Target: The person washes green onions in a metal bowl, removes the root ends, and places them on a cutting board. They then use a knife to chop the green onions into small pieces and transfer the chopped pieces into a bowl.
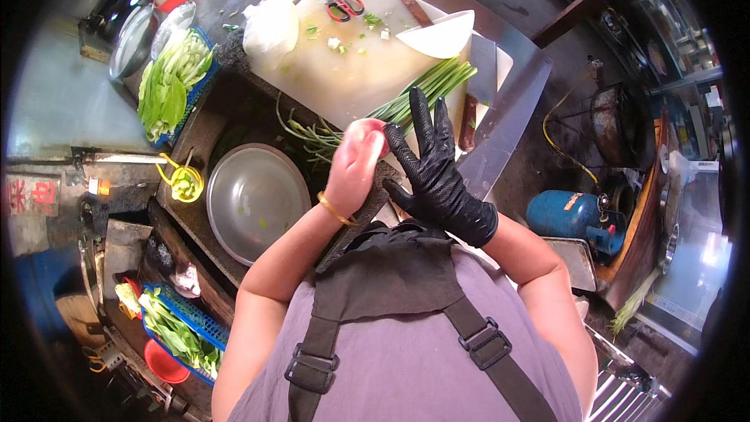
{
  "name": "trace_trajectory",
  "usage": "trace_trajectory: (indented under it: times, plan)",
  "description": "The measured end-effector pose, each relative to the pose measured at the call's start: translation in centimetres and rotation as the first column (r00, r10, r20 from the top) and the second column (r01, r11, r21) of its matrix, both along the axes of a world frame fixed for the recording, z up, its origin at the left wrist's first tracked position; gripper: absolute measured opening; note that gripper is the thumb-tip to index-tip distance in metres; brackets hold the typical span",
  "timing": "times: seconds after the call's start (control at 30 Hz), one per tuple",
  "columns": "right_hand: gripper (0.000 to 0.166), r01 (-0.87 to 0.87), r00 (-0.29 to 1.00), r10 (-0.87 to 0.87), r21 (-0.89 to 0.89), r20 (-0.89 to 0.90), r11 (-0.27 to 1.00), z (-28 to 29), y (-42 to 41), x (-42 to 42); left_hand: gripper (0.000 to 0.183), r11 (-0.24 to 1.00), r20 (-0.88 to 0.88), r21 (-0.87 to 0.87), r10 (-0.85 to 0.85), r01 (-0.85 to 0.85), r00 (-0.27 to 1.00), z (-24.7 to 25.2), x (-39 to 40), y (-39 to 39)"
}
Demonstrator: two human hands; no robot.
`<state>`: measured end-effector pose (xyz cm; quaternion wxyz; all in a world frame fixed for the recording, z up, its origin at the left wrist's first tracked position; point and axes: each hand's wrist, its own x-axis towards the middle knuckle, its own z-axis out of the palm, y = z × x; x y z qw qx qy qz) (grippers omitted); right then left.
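My bare left hand (356,165), with a gold bangle at the wrist, is closed around a bunch of garlic scapes (430,87). The green stems stretch over the white cutting board (340,82) to the upper right, while their thin curling ends hang over a stone sink at the left. My right hand (430,158) wears a black glove. Its fingers are spread over the near side of the stems, and its index fingertip is close to my left hand; whether they touch is unclear. A cleaver with a wooden handle (468,123) lies right of the bunch.
Another cleaver (439,35) and red-handled scissors (341,6) lie on the board, by a white plastic bag (270,26). A metal basin (258,202) sits in the sink. Leafy greens (176,82) fill a blue basket. A blue gas cylinder (565,213) stands at right.
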<state>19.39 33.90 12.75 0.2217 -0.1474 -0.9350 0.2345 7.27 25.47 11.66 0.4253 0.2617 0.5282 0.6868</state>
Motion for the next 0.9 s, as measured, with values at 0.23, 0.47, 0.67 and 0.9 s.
trace_trajectory:
  times: [0.23, 0.47, 0.67, 0.9]
  plan:
    - [0.047, 0.162, 0.986, -0.165, 0.132, 0.016, 0.978, -1.9, -0.7, -1.7, 0.027, 0.999, 0.055, 0.038, 0.013, -0.015, 0.998, -0.3, 1.5, 1.9]
    - [0.043, 0.183, 0.975, -0.196, 0.119, 0.107, 0.976, -2.6, -1.2, -2.6, 0.023, 0.994, -0.18, -0.061, 0.083, -0.095, 0.98, -2.4, 3.0, 1.1]
    - [0.056, 0.14, 0.948, -0.193, 0.213, 0.254, 0.967, -2.4, -0.5, -2.6, 0.023, 0.982, -0.502, -0.173, -0.022, -0.075, 0.865, -1.9, 3.8, 0.0]
    - [0.05, 0.06, 0.919, -0.189, 0.351, 0.345, 0.935, -2.9, 0.4, -2.2, 0.028, 0.99, -0.968, -0.037, -0.002, -0.136, 0.252, 1.5, 2.7, -2.1]
